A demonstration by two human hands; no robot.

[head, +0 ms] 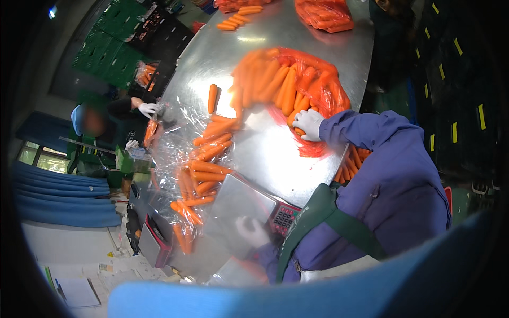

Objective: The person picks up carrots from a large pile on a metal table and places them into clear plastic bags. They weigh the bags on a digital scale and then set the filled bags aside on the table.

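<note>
My right hand (308, 124), in a white glove, grips carrots (293, 117) at the edge of a red plastic bag (328, 89). Many orange carrots spill from this bag onto the metal table (274, 149); those at its upper left are blurred. My left hand (253, 231), gloved too and blurred, is by the scale's metal plate (242, 202), with fingers curved apart and nothing visible between them. The scale's keypad (283, 219) lies just beyond that hand. Loose carrots (210, 147) rest on clear plastic film (171, 139) left of the scale.
Across the table a co-worker's gloved hand (148, 109) touches clear film near bagged carrots (151, 131). A second scale (153, 242) stands at lower left. More red bags (324, 16) lie at the far end. Green crates (99, 55) are stacked beyond. Carrots (350, 167) also sit beside my body.
</note>
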